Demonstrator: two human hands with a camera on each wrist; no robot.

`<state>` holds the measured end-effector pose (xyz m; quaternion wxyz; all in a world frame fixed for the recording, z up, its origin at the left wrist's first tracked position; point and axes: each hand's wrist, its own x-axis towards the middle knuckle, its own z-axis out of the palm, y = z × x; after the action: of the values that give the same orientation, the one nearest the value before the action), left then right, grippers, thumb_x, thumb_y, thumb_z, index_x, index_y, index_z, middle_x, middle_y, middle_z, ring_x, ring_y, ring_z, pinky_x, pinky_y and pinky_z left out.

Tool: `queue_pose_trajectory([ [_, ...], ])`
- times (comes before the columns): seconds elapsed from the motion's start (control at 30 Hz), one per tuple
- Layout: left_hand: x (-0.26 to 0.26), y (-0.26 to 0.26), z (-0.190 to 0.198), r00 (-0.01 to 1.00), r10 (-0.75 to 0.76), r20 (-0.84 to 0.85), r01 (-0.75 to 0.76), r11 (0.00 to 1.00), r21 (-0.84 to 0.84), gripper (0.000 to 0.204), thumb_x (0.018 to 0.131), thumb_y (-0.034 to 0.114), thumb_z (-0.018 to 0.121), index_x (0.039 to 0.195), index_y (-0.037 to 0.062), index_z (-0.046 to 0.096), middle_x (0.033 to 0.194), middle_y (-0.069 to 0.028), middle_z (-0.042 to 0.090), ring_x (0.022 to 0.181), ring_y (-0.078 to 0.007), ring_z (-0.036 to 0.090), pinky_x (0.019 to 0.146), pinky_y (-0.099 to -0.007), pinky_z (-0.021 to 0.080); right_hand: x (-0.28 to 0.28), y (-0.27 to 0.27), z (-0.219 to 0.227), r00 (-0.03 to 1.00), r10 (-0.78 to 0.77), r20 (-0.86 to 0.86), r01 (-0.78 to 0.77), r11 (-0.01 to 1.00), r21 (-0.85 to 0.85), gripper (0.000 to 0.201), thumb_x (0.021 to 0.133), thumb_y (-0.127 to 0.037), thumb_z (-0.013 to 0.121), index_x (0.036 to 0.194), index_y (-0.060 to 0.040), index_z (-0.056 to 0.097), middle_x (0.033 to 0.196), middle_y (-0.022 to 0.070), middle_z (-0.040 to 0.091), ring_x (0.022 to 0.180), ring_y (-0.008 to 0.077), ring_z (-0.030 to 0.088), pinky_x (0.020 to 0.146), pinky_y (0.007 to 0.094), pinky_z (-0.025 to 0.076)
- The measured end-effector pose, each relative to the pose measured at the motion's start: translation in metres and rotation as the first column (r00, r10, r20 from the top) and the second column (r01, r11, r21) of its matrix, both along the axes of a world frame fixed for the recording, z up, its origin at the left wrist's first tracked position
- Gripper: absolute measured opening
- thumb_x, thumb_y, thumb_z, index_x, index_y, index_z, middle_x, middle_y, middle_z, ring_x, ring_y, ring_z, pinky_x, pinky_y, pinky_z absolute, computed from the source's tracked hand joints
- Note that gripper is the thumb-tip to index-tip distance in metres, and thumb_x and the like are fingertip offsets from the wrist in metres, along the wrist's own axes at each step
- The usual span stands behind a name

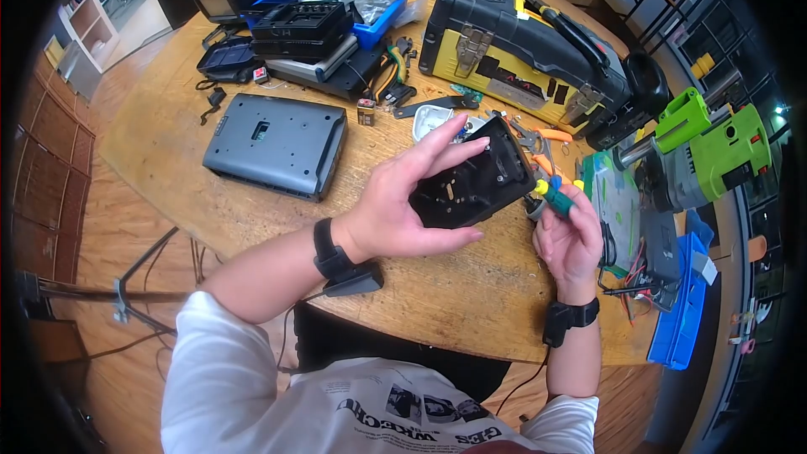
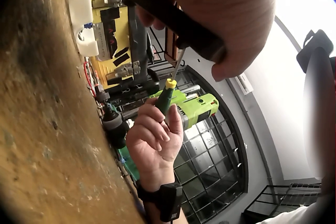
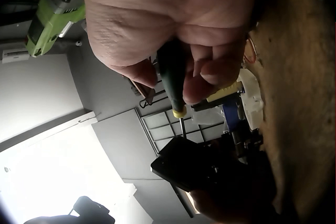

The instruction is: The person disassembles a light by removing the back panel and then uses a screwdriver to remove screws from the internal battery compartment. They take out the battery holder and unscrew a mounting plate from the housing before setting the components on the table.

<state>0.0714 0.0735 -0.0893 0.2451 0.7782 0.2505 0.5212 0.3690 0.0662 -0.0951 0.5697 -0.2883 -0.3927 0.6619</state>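
A black plastic housing [image 1: 479,176] is gripped in my left hand [image 1: 402,202], thumb along its near edge and fingers over its far side, the inside facing up. My right hand [image 1: 572,240] pinches a green screwdriver [image 1: 556,196] with a yellow collar. In the right wrist view the thin shaft of the screwdriver [image 3: 172,77] runs to the edge of the housing [image 3: 191,163]; whether the tip touches a screw is hidden. The left wrist view shows the right hand [image 2: 157,137] curled round the green handle [image 2: 164,100].
A grey device cover [image 1: 273,145] lies on the left of the wooden table [image 1: 160,130]. Behind are a blue bin [image 1: 370,32], stacked black devices [image 1: 303,29] and a yellow-black toolbox [image 1: 521,55]. Pliers, a white part [image 1: 431,122] and a green power tool [image 1: 714,151] stand right of centre.
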Motion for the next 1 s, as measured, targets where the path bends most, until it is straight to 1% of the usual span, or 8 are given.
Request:
queue_pose_trajectory([
  [0.17, 0.000, 0.001, 0.000, 0.999, -0.026, 0.035, 0.029, 0.996, -0.085, 0.119, 0.073, 0.021, 0.093, 0.162, -0.0072, 0.019, 0.149, -0.0183, 0.059, 0.136, -0.0245, 0.057, 0.119, -0.0357, 0.035, 0.007, 0.003, -0.003, 0.998, 0.068, -0.009, -0.068, 0.997, 0.040, 0.024, 0.111, -0.025, 0.045, 0.123, -0.0057, 0.053, 0.078, 0.0151, 0.063, 0.041, 0.0197, 0.049, 0.038, 0.0280, 0.037],
  [0.23, -0.001, 0.001, 0.000, 1.000, -0.018, 0.012, 0.018, 0.999, -0.046, 0.119, 0.073, 0.020, 0.093, 0.162, -0.0070, 0.018, 0.149, -0.0181, 0.059, 0.137, -0.0231, 0.056, 0.120, -0.0353, 0.034, 0.007, 0.003, -0.003, 0.994, 0.009, 0.113, -0.004, 0.999, -0.046, 0.027, 0.113, -0.028, 0.041, 0.122, -0.0052, 0.051, 0.075, 0.0130, 0.059, 0.038, 0.0156, 0.044, 0.036, 0.0260, 0.035],
  [0.33, 0.000, 0.002, -0.002, 0.999, -0.034, 0.034, 0.036, 0.998, -0.058, 0.120, 0.073, 0.020, 0.093, 0.162, -0.0067, 0.018, 0.150, -0.0182, 0.059, 0.137, -0.0231, 0.056, 0.120, -0.0359, 0.034, 0.000, 0.001, 0.000, 0.999, 0.029, -0.042, -0.031, 0.998, -0.051, 0.025, 0.111, -0.027, 0.044, 0.121, -0.0064, 0.054, 0.074, 0.0136, 0.061, 0.040, 0.0173, 0.045, 0.038, 0.0273, 0.035],
  [0.67, -0.002, 0.000, 0.005, 0.998, -0.007, -0.065, 0.007, 1.000, -0.005, 0.119, 0.073, 0.020, 0.093, 0.162, -0.0065, 0.019, 0.150, -0.0190, 0.058, 0.140, -0.0236, 0.054, 0.120, -0.0358, 0.034, 0.005, 0.001, -0.001, 0.999, 0.038, 0.028, -0.037, 0.999, -0.019, 0.021, 0.107, -0.022, 0.048, 0.121, -0.0065, 0.054, 0.076, 0.0134, 0.060, 0.042, 0.0170, 0.044, 0.039, 0.0273, 0.033],
  [0.77, 0.005, 0.002, -0.004, 0.994, -0.072, 0.081, 0.080, 0.992, -0.094, 0.118, 0.073, 0.021, 0.093, 0.162, -0.0065, 0.020, 0.153, -0.0213, 0.054, 0.141, -0.0256, 0.053, 0.118, -0.0365, 0.036, 0.001, -0.002, 0.005, 1.000, -0.006, 0.008, 0.006, 1.000, -0.001, 0.022, 0.108, -0.023, 0.048, 0.119, -0.0046, 0.055, 0.075, 0.0127, 0.059, 0.041, 0.0165, 0.044, 0.038, 0.0265, 0.034],
  [0.87, 0.008, 0.004, -0.007, 0.969, -0.067, 0.239, 0.090, 0.992, -0.089, 0.108, 0.072, 0.021, 0.094, 0.158, -0.0032, 0.033, 0.154, -0.0232, 0.052, 0.140, -0.0285, 0.054, 0.115, -0.0383, 0.041, 0.005, 0.000, 0.003, 0.999, -0.022, 0.026, 0.020, 0.998, 0.053, 0.021, 0.108, -0.021, 0.049, 0.119, -0.0040, 0.055, 0.076, 0.0125, 0.060, 0.042, 0.0161, 0.046, 0.039, 0.0262, 0.035],
  [0.93, 0.000, 0.006, -0.002, 0.998, 0.034, 0.049, -0.034, 0.999, 0.006, 0.090, 0.071, 0.022, 0.093, 0.147, 0.0001, 0.051, 0.153, -0.0241, 0.051, 0.137, -0.0321, 0.055, 0.111, -0.0402, 0.045, 0.007, 0.001, 0.001, 0.997, -0.065, 0.040, 0.063, 0.997, 0.046, 0.019, 0.107, -0.018, 0.051, 0.119, -0.0039, 0.055, 0.079, 0.0128, 0.063, 0.043, 0.0153, 0.048, 0.039, 0.0254, 0.035],
  [1.0, 0.000, 0.007, -0.001, 0.998, 0.046, 0.040, -0.046, 0.999, 0.005, 0.082, 0.071, 0.023, 0.093, 0.141, 0.0007, 0.058, 0.152, -0.0246, 0.052, 0.136, -0.0340, 0.056, 0.111, -0.0415, 0.045, 0.006, 0.001, 0.001, 0.997, -0.063, 0.050, 0.061, 0.997, 0.055, 0.018, 0.107, -0.017, 0.052, 0.119, -0.0037, 0.056, 0.080, 0.0128, 0.064, 0.044, 0.0151, 0.048, 0.040, 0.0251, 0.035],
])
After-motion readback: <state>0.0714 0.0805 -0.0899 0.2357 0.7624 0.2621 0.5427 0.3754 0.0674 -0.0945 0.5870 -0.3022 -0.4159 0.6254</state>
